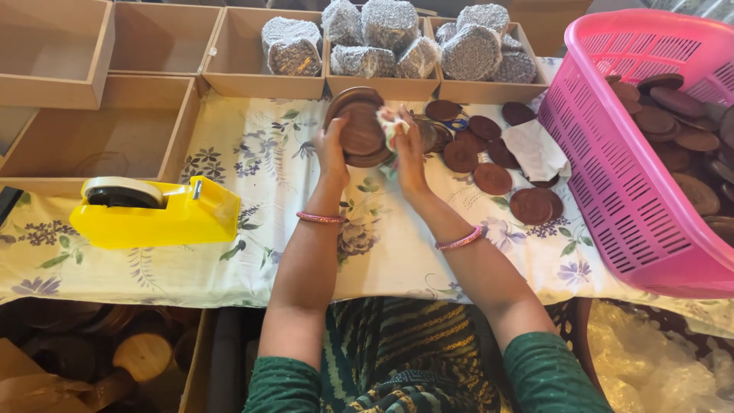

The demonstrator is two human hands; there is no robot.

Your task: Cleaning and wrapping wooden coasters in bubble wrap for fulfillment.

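Cloth half-hidden behind right hand

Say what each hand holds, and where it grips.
The left hand grips the round wooden disc by its left edge. The right hand presses a crumpled cloth against its right side.

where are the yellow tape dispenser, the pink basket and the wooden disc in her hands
yellow tape dispenser (164,222), head view, on its yellow side wall
pink basket (612,183), head view, on its slotted near wall
wooden disc (361,130), head view, on its brown face
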